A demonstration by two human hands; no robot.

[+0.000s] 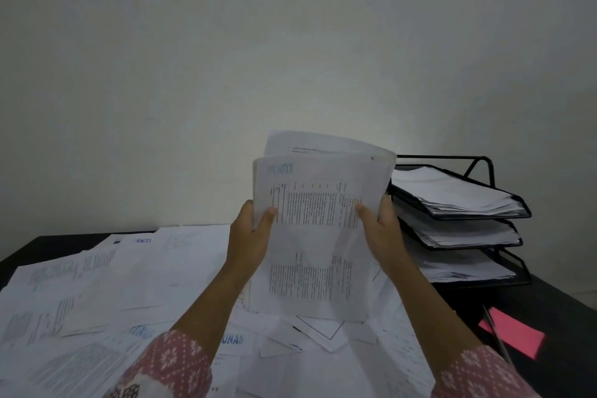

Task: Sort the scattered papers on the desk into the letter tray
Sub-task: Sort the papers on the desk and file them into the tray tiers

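White paper, thin enough that print shows through it, makes up the sheaf (318,236) held upright at the centre of the frame, its lower edge down among the scattered papers (135,278) that cover the lower left and middle of the dark desk (562,307). Such sheets should be light, limp and slippery against each other. The top edges already curl backwards and one page stands higher than the rest, so the bundle likely needs squaring and a grip on both side edges around mid-height to keep it from fanning out or sagging. The left hand (250,236) grips the left edge, thumb lying across the front page and fingers hidden behind. The right hand (382,229) pinches the right edge the same way, thumb in front, fingers wrapped round the back. Neither hand is spread; both close on the paper. The black wire letter tray (484,216) stands just right of the sheaf at centre right, its three tiers each holding paper. A pink note (513,333) with a pen (497,338) across it lies at lower right.
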